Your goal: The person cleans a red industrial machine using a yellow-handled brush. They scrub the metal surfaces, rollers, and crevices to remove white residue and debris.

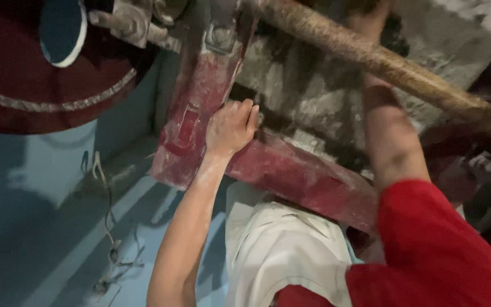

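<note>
The smooth pale blue painted floor (46, 187) fills the lower left, dimly lit, with soft dark shadows pooling across it and a brighter band running diagonally up toward the machine. A thin tangled length of grey wire (109, 227) trails along that band, its loose end curling near the floor's lower edge. Above the floor, at the upper left, hangs a large dark red rounded metal cover (18, 79) edged with a dusty pale rim. Set into that cover is a dark blue oval patch with a white border (61, 28). To the right of the cover, a rough grey cement-caked surface (313, 96) rises, patchy and crusted, in low light
</note>
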Action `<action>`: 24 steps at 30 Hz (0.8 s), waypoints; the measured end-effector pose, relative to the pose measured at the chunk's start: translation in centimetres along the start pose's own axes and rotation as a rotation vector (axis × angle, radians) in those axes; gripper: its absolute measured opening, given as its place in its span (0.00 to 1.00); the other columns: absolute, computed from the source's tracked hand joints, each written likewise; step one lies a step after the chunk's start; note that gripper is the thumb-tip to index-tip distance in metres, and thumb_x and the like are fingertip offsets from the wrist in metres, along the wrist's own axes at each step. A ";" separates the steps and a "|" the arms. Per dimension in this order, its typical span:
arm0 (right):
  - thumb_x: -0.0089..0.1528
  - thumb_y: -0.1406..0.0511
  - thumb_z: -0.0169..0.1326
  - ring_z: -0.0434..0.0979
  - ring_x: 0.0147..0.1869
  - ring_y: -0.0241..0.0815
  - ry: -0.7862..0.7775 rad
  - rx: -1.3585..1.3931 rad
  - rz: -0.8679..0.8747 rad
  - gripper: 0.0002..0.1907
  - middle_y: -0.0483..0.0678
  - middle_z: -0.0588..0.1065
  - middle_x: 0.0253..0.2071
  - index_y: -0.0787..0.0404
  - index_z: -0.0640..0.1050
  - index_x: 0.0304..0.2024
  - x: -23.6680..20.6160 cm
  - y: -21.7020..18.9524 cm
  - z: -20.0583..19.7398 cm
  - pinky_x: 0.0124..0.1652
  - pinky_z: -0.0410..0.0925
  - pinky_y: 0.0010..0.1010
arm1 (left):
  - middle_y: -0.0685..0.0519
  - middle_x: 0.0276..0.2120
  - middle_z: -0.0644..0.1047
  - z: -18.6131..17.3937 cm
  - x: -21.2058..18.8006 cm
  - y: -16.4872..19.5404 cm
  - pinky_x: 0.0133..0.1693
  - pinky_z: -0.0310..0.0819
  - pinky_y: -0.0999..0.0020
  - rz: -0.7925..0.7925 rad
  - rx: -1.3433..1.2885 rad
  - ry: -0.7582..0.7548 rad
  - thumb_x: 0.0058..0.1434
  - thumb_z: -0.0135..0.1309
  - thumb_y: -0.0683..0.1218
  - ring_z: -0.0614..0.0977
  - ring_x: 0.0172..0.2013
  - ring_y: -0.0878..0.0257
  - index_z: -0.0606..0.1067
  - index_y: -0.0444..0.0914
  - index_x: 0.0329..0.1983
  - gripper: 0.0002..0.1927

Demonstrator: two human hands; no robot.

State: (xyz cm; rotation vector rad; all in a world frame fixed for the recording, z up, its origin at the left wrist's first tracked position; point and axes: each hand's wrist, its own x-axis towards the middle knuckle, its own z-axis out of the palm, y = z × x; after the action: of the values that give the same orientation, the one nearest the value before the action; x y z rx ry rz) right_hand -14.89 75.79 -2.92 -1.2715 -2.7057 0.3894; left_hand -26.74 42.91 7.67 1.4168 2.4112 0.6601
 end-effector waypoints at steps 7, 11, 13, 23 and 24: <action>0.66 0.64 0.53 0.79 0.45 0.57 -0.397 0.343 -0.569 0.14 0.60 0.79 0.44 0.63 0.79 0.51 -11.0 -5.0 1.1 0.41 0.72 0.48 | 0.46 0.30 0.77 -0.2 0.1 0.2 0.36 0.75 0.47 -0.005 -0.005 -0.045 0.73 0.48 0.52 0.80 0.35 0.44 0.72 0.41 0.36 0.13; 0.65 0.64 0.53 0.79 0.45 0.57 -0.087 0.046 0.028 0.14 0.60 0.79 0.44 0.63 0.79 0.51 -5.4 6.2 -1.1 0.41 0.72 0.48 | 0.45 0.30 0.77 0.3 -0.2 0.2 0.36 0.75 0.46 -0.014 0.052 -0.097 0.73 0.48 0.53 0.80 0.36 0.44 0.73 0.41 0.37 0.13; 0.65 0.64 0.53 0.79 0.45 0.57 0.030 -0.071 0.166 0.14 0.60 0.79 0.44 0.64 0.79 0.51 -5.3 9.5 -3.1 0.41 0.72 0.48 | 0.45 0.30 0.77 0.4 -0.3 0.3 0.36 0.74 0.46 -0.001 0.050 -0.082 0.73 0.48 0.52 0.80 0.36 0.44 0.73 0.41 0.38 0.12; 0.64 0.64 0.53 0.79 0.44 0.58 -0.425 0.221 -0.042 0.15 0.61 0.79 0.43 0.64 0.79 0.51 -17.5 13.1 -5.8 0.40 0.72 0.48 | 0.45 0.32 0.78 1.1 -0.2 0.1 0.37 0.74 0.46 0.048 0.059 -0.057 0.73 0.50 0.52 0.81 0.37 0.44 0.74 0.41 0.40 0.12; 0.64 0.64 0.53 0.79 0.44 0.58 -0.316 0.115 0.074 0.15 0.61 0.79 0.43 0.64 0.79 0.51 -16.1 15.1 -6.1 0.40 0.72 0.48 | 0.45 0.32 0.78 1.2 -0.3 0.1 0.37 0.74 0.46 0.031 0.077 -0.096 0.74 0.51 0.53 0.81 0.38 0.44 0.74 0.41 0.38 0.12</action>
State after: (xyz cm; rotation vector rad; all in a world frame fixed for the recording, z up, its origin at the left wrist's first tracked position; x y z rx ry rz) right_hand 7.85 73.72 -1.46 -1.3843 -2.8394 0.8056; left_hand -25.99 42.94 6.70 1.4829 2.3688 0.4989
